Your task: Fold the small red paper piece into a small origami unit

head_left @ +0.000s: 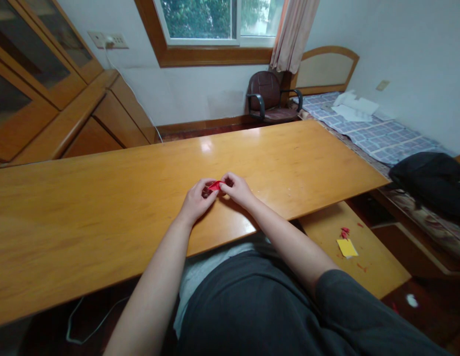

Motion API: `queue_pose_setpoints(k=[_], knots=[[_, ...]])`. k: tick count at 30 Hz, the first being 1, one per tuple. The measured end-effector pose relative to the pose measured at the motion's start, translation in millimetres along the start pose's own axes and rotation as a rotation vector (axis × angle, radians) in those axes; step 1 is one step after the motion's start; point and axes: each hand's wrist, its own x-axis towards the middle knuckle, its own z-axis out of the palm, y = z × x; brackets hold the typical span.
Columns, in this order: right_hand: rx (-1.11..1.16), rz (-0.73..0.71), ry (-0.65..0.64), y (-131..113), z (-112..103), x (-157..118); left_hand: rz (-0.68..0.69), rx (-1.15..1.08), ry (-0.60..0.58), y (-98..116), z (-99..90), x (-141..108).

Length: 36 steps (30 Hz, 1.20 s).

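Between my two hands is a small piece of folded red paper (215, 186), held just over the wooden table (148, 198). My left hand (198, 198) pinches its left side between thumb and fingers. On its right side, my right hand (234, 189) closes thumb and fingertips on the paper. The fingers cover much of the piece, so its full folded shape cannot be made out.
Lower right, a wooden board (378, 267) bears a yellow paper pad (347, 247), red folded pieces (344, 232) and scraps. Beyond the table stand a brown armchair (265, 94) and a bed (370, 133) with a black bag (430, 183). A cabinet (81, 118) is at left.
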Motion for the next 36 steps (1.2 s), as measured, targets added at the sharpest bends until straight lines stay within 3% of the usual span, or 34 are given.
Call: queue_pose_setpoints(k=[6,17,26,30,36], knots=[[0.102,0.036,-0.013,-1.6,-0.9,-1.0,0.02,-0.009,0.037,-0.7,-3.2,0.6],[0.179,0.028,-0.078,1.7,0.2,-1.2,-0.101,-0.164,0.062,-5.2,-3.7,0.5],[0.089,0.029,-0.086,1.9,0.5,-0.7,-0.058,-0.025,0.069,0.2,-5.6,1.0],[0.149,0.024,-0.088,2.8,0.3,-0.5,-0.051,-0.029,0.059,-0.8,-5.9,1.1],[0.255,-0.009,-0.126,-0.4,-0.7,-3.1,-0.133,-0.197,0.09,-2.5,-4.1,-0.7]])
